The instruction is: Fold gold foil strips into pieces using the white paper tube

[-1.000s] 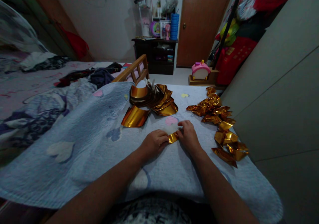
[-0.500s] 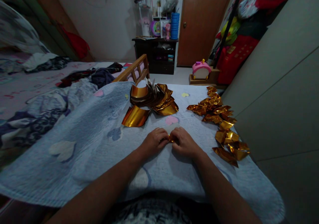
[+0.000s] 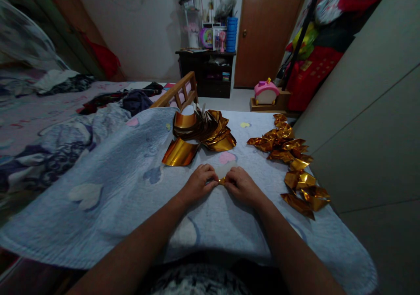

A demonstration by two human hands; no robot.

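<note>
Left hand (image 3: pixel 200 183) and right hand (image 3: pixel 242 185) both pinching one small gold foil piece (image 3: pixel 222 181), on the near side of the foil stack (image 3: pixel 220 142). Piece looks part-folded, unfinished. Folded foil pieces (image 3: pixel 306 180), right of the stack, look done. Stack itself looks unfolded; many sheets left.

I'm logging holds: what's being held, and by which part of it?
A gold foil piece, pinched at opposite sides by the left grip and right grip; the exact contact points are hidden.
</note>
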